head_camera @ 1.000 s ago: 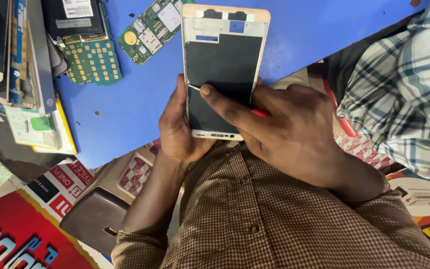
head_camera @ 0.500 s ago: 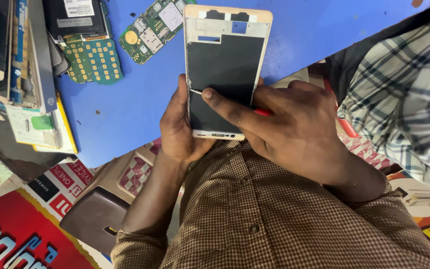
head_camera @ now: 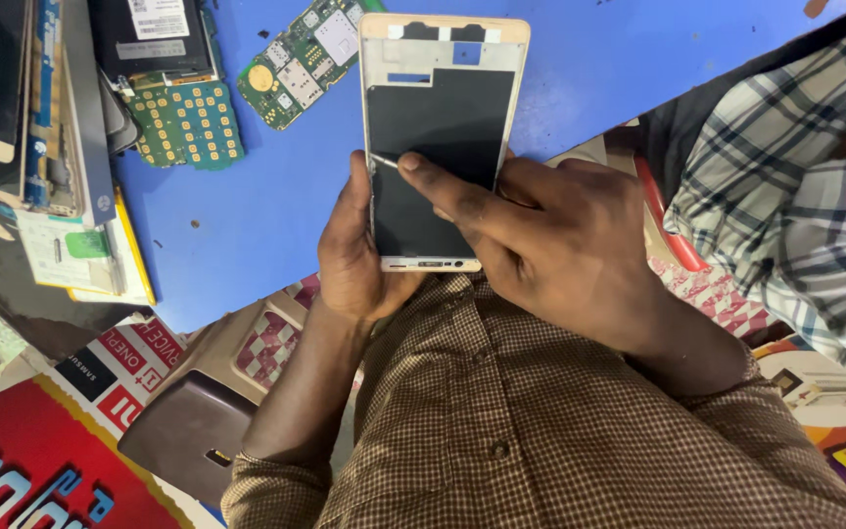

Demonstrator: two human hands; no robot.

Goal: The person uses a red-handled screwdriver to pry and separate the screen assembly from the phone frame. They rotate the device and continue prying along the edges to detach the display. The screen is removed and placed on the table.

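Above the blue surface point(head_camera: 247, 225), my left hand point(head_camera: 350, 255) grips the gold phone frame point(head_camera: 440, 137) by its edges; right-hand fingers point(head_camera: 462, 201) pinch a thin metal probe point(head_camera: 385, 161). Light, stiff, probably fragile: edges are safest.

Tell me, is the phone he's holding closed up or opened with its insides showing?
Opened. The phone shows a bare gold frame and a dark inner plate, gripped by the left hand, while the right hand presses a thin tool on it.

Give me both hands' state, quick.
Left hand: closed around the phone frame, gripping its lower left edge.
Right hand: closed on a thin metal tool, tip on the frame.
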